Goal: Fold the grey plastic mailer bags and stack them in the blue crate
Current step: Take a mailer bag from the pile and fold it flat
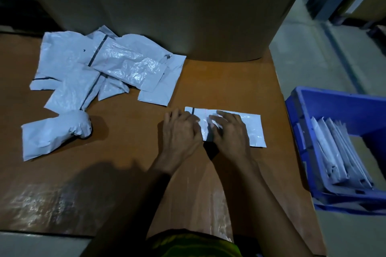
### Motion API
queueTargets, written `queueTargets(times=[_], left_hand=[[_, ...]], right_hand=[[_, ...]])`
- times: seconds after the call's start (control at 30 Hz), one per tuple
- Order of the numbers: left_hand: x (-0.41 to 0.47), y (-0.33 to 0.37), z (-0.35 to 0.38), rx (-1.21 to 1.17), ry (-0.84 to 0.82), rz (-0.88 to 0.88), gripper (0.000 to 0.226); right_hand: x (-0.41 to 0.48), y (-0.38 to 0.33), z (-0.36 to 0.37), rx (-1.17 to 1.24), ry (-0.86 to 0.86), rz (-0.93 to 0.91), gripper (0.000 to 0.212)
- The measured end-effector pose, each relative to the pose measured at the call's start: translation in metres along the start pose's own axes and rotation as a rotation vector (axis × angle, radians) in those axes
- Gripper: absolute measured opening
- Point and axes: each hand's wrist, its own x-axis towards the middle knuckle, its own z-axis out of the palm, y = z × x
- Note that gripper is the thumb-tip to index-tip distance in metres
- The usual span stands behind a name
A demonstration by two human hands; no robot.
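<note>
Presses flat with left hand (181,132) and right hand (230,131), side by side, fingers straight and slightly spread, on a folded grey mailer bag (253,129) lying under both palms on the brown surface (129,152). Far to the left of the left hand, a heap of loose bags (100,64). Right of the right hand, past the surface edge, the blue crate (334,106), with folded bags (338,152) standing on edge inside.

Single head-worn wide-angle view, looking forward and steeply down at the desk (208,81) from its near edge, close range.
</note>
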Motion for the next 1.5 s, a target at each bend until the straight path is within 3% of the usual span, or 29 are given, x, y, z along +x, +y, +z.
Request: queueTargets(times=[0.07,0.23,0.43,0.77,0.93,1.1,1.17,1.27,1.37,1.5], left_hand=[[0.006,0.004,0.007,-0.069,0.021,0.051,0.04],[0.005,0.015,0.046,0.098,-0.226,0.238,0.062],[-0.007,0.011,0.064,0.106,-0.184,0.255,0.061],[0.007,0.009,0.073,0.117,-0.243,0.225,0.058],[-0.004,0.009,0.064,0.05,-0.292,0.224,0.06],[0.015,0.002,0.053,-0.078,-0.543,0.121,0.064],[0.021,-0.001,0.045,-0.262,-0.586,0.063,0.057],[0.014,-0.013,0.039,-0.667,-0.352,-0.139,0.043],[-0.003,-0.032,0.043,-0.38,-0.124,-0.118,0.049],[-0.02,-0.039,0.041,-0.085,-0.13,-0.103,0.056]], right_hand=[[0.001,0.006,-0.004,-0.032,0.01,0.028,0.041],[-0.011,0.034,-0.01,-0.092,-0.067,0.1,0.057],[-0.028,0.045,-0.001,-0.221,-0.047,0.081,0.058],[-0.01,0.05,0.006,-0.296,-0.158,0.157,0.06],[-0.026,0.045,0.003,-0.294,-0.135,0.136,0.064],[-0.02,0.042,-0.002,-0.268,-0.223,0.168,0.063],[-0.018,0.041,-0.004,-0.27,-0.261,0.177,0.067],[-0.015,0.034,-0.006,-0.255,-0.265,0.195,0.065],[-0.015,0.013,-0.002,-0.214,-0.186,0.118,0.065],[-0.004,-0.024,0.017,-0.155,-0.206,-0.018,0.059]])
